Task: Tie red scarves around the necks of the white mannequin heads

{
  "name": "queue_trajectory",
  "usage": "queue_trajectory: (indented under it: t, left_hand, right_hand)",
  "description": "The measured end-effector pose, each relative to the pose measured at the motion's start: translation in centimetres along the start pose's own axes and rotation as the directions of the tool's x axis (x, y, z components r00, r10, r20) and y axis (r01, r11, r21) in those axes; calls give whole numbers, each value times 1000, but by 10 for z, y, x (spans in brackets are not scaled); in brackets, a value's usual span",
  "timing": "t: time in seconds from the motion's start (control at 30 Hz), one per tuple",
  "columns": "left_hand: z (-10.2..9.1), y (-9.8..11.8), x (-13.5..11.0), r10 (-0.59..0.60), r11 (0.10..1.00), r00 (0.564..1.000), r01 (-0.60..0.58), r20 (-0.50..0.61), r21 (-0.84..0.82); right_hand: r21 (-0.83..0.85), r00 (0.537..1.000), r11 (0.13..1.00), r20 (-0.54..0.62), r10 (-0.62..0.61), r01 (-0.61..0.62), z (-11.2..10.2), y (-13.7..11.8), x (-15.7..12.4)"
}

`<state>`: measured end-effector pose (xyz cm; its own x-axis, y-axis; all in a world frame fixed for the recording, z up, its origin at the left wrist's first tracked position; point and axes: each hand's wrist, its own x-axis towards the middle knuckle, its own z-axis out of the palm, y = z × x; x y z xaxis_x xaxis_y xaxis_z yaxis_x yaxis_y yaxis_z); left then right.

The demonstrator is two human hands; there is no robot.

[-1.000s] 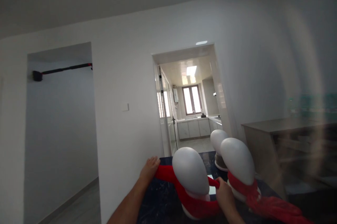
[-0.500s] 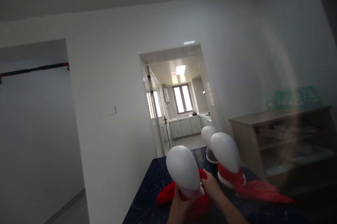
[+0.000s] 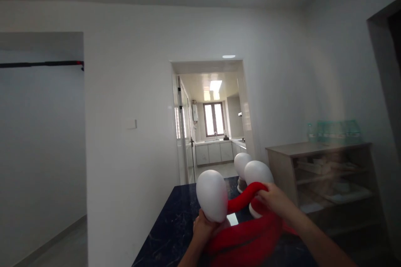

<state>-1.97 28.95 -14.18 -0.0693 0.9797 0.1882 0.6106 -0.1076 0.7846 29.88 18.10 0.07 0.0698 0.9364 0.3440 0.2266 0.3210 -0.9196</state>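
A long red scarf (image 3: 247,237) lay in a soft heap near the front edge of the dark worktop (image 3: 169,225). One part of it rose up in a curve from the heap. The right hand (image 3: 274,198) held that raised part up, with its fingers curled tight around the red cloth. The scarf sat at the foot of a white foam head (image 3: 212,195), the closest one, which stood upright near the middle of the worktop. The left hand (image 3: 203,227) was just under that head, touching its bottom part. Its fingers were wrapped around the neck, though the head hid some of them.

A second white head (image 3: 257,173) stood just behind the right hand, toward the right edge of the worktop. More red cloth showed at its base. A third white head (image 3: 242,162) stood right behind that one, near the far edge.

Past the right edge of the worktop stood a wooden shelf unit (image 3: 326,175) against the wall. Something pale green (image 3: 336,130) sat on top of it, too blurry to tell what. Beyond the far edge was an open doorway (image 3: 213,125) into a bright kitchen with white cupboards and a window. A light switch (image 3: 131,124) was on the white wall to the left of the doorway
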Motion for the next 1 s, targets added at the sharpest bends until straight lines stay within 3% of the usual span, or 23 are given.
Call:
queue_trajectory:
  t: [0.13, 0.27, 0.4, 0.6, 0.67, 0.77, 0.9, 1.0]
  left_hand:
    - [2, -10, 3, 16, 997, 996, -22, -85, -76]
    - [-1, -15, 0, 57, 977, 996, -70, -69, -200]
    - [-8, -11, -13, 109, 950, 993, -118, -49, -289]
    - [-22, -16, -11, 175, 939, 981, -191, -81, -286]
    - [-40, -26, 0, 186, 943, 978, -204, -94, -264]
    - [-85, -47, 21, 160, 955, 978, -188, -136, -229]
    - [-157, -76, 49, 109, 957, 982, -145, -152, -251]
    - [-196, -94, 69, 105, 956, 984, -140, -146, -258]
  right_hand:
    - [92, 999, 995, 7, 42, -43, -50, -62, -6]
    - [-116, 993, 992, 110, 51, -38, -75, -96, -16]
    - [-329, 992, 941, 123, -36, 75, -81, -102, -23]
    - [-191, 999, 982, 52, 1, 8, -65, -95, -32]
    - [-177, 998, 984, 60, 9, 2, -58, -90, -34]
    - [-97, 996, 995, 81, 40, -32, -46, -73, -35]
    - [58, 987, 990, 107, 119, -126, -18, -33, -39]
    - [122, 984, 977, 48, 172, -176, 4, 1, -45]
